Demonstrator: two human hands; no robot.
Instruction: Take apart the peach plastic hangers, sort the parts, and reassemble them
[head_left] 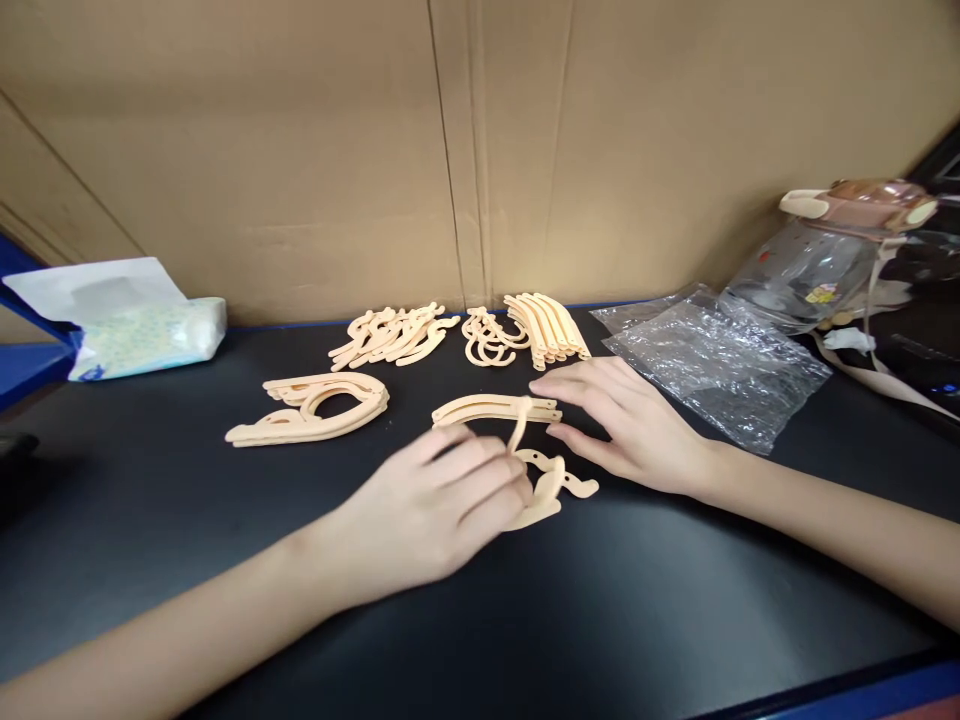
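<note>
My left hand (457, 500) is closed, its fingers pinching a slim curved beige piece (519, 425) that stands up from the fingertips. Under and beside those fingers lie more beige parts, among them a small wavy piece (579, 486); the hand partly hides them. Just beyond, a pair of long curved beige strips (487, 408) rests on the black table. My right hand (626, 420) lies low over the table with its fingers apart, the thumb and fingertips at the right end of those strips. Whether they touch the strips is hard to tell.
Assembled beige folding hangers (330, 425) lie at left. Behind are piles of wavy pieces (394, 335), hooks (484, 337) and curved strips (547, 328). A tissue pack (150, 330) sits far left; clear plastic bags (712, 360) and a bottle (810, 265) stand right. Cardboard (300, 150) walls the back.
</note>
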